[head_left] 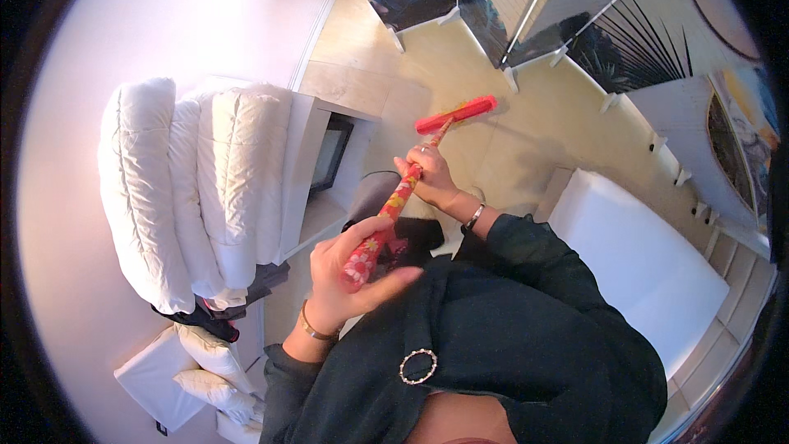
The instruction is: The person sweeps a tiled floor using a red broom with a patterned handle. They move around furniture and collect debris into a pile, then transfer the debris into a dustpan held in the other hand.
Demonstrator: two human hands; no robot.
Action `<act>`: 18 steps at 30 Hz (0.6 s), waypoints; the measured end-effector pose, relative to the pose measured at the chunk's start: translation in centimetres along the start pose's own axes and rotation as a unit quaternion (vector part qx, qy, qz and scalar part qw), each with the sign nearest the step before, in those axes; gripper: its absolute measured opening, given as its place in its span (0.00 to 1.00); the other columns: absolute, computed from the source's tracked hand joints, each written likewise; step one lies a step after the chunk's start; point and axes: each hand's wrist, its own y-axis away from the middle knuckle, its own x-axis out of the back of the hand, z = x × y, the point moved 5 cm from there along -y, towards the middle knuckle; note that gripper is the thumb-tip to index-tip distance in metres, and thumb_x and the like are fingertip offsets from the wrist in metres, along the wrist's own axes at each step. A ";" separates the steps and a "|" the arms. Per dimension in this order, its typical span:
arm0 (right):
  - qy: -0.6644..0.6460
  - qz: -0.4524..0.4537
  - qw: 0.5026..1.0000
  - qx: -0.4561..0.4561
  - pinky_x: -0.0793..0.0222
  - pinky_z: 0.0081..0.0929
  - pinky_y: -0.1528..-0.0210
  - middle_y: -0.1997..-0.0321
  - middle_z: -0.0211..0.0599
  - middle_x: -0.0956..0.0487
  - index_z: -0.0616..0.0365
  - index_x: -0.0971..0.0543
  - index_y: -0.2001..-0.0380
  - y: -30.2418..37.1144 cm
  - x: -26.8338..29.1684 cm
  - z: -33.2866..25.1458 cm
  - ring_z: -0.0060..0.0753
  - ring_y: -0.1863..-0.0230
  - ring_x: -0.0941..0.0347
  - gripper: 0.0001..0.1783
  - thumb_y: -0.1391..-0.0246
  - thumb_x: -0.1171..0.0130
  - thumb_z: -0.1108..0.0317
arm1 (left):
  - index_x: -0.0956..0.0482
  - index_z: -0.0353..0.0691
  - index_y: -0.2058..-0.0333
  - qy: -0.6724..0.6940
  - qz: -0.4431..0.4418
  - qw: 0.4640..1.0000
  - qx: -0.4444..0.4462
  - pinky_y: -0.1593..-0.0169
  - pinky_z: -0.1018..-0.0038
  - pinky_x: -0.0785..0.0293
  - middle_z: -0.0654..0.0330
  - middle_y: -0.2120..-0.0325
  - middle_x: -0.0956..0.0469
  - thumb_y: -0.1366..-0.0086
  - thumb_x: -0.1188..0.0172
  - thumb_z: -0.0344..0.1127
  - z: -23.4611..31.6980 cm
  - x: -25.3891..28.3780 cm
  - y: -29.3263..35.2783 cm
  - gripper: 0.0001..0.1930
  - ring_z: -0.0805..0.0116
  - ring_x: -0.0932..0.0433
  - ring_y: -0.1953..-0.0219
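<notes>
A broom with a flowered red handle (400, 196) slants away from my body, and its red bristled head (457, 115) is down at the tiled floor. Near the handle's top end is my left hand (341, 267), its fingers along the handle and its thumb stretched out to the side. Lower on the shaft, my right hand (431, 176) is wrapped round it. Both wrists wear bracelets.
Thick white folded duvets (185, 189) lie on a pale cabinet (308, 164) at left, pillows (218, 390) behind them. A folding screen with leaf prints (538, 29) stands on feet along the far side. At right is a white-covered bench (637, 263).
</notes>
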 end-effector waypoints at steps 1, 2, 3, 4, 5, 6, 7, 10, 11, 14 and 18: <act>0.001 0.006 1.000 0.012 0.37 0.45 0.66 0.79 0.44 0.29 0.58 0.32 0.83 -1.2 0.0 0.2 0.51 0.71 0.31 0.18 0.46 0.36 0.66 | 0.20 0.38 0.51 0.011 -0.008 1.000 -0.020 0.71 0.81 0.31 0.63 0.76 0.20 0.57 0.19 0.49 -0.3 0.4 -1.2 0.35 0.78 0.27 0.78; -0.004 0.004 1.000 0.012 0.37 0.45 0.66 0.79 0.44 0.30 0.58 0.32 0.83 -2.4 -0.3 0.6 0.51 0.71 0.31 0.18 0.46 0.36 0.66 | 0.20 0.37 0.51 0.023 -0.016 0.999 -0.040 0.71 0.81 0.31 0.63 0.76 0.21 0.57 0.19 0.53 -0.6 0.9 -2.2 0.38 0.78 0.27 0.79; -0.010 0.002 1.000 0.011 0.37 0.44 0.66 0.79 0.44 0.30 0.58 0.32 0.82 -3.7 -0.8 1.1 0.51 0.71 0.32 0.18 0.46 0.36 0.66 | 0.22 0.32 0.48 0.016 -0.037 0.999 -0.023 0.68 0.78 0.27 0.59 0.73 0.19 0.59 0.24 0.68 -1.4 1.5 -3.2 0.48 0.72 0.22 0.75; -0.012 0.002 1.000 0.009 0.37 0.44 0.66 0.79 0.44 0.30 0.58 0.33 0.82 -5.1 -1.4 1.7 0.51 0.71 0.32 0.18 0.45 0.36 0.66 | 0.23 0.32 0.48 0.037 -0.056 0.997 -0.046 0.66 0.74 0.26 0.56 0.71 0.19 0.59 0.24 0.66 -2.1 2.0 -4.5 0.48 0.65 0.20 0.73; -0.015 0.005 1.000 0.015 0.38 0.43 0.66 0.79 0.43 0.31 0.58 0.33 0.82 -6.5 -2.2 2.2 0.50 0.72 0.33 0.18 0.45 0.36 0.66 | 0.24 0.32 0.47 0.046 -0.073 0.993 -0.075 0.64 0.70 0.24 0.52 0.68 0.18 0.59 0.23 0.65 -2.9 2.6 -5.9 0.48 0.58 0.18 0.70; -0.023 0.002 1.000 0.015 0.38 0.43 0.66 0.79 0.43 0.31 0.58 0.33 0.82 -7.8 -3.3 2.8 0.50 0.72 0.33 0.18 0.46 0.35 0.67 | 0.25 0.32 0.47 0.054 -0.091 0.989 -0.103 0.62 0.66 0.23 0.49 0.66 0.18 0.59 0.23 0.64 -3.7 3.4 -7.2 0.48 0.51 0.17 0.68; -0.030 0.000 0.999 0.015 0.37 0.43 0.65 0.79 0.43 0.31 0.58 0.33 0.82 -9.3 -4.3 3.4 0.49 0.72 0.33 0.18 0.46 0.35 0.67 | 0.26 0.31 0.46 0.062 -0.102 0.989 -0.092 0.63 0.64 0.24 0.47 0.66 0.18 0.57 0.26 0.67 -4.8 3.8 -8.4 0.49 0.46 0.18 0.68; -0.037 -0.015 0.999 0.019 0.34 0.40 0.65 0.78 0.40 0.30 0.58 0.31 0.80 -14.1 -8.0 5.0 0.45 0.72 0.32 0.15 0.46 0.35 0.70 | 0.25 0.32 0.48 -0.007 -0.074 0.988 -0.134 0.65 0.62 0.23 0.50 0.71 0.19 0.53 0.26 0.62 -7.0 6.4 -12.6 0.43 0.49 0.18 0.71; -0.049 -0.027 0.998 0.020 0.35 0.40 0.64 0.78 0.41 0.30 0.58 0.31 0.80 -16.0 -9.6 5.2 0.47 0.71 0.32 0.16 0.45 0.35 0.68 | 0.24 0.32 0.50 -0.017 -0.065 0.986 -0.153 0.68 0.64 0.23 0.53 0.75 0.21 0.52 0.26 0.59 -7.8 7.7 -14.4 0.40 0.52 0.19 0.74; -0.066 -0.096 0.993 -0.028 0.34 0.40 0.63 0.75 0.43 0.28 0.58 0.29 0.79 -21.3 -15.5 6.9 0.49 0.69 0.31 0.16 0.44 0.36 0.64 | 0.23 0.34 0.53 -0.077 -0.024 0.990 -0.115 0.71 0.67 0.25 0.57 0.78 0.22 0.48 0.27 0.53 -10.9 11.6 -18.2 0.32 0.57 0.20 0.77; -0.133 -0.150 0.978 0.057 0.34 0.41 0.62 0.75 0.43 0.28 0.58 0.28 0.78 -28.7 -24.0 7.9 0.49 0.69 0.30 0.14 0.45 0.36 0.65 | 0.23 0.31 0.51 -0.101 0.033 0.991 -0.086 0.69 0.68 0.24 0.51 0.73 0.19 0.46 0.26 0.43 -16.0 16.8 -22.8 0.28 0.55 0.19 0.74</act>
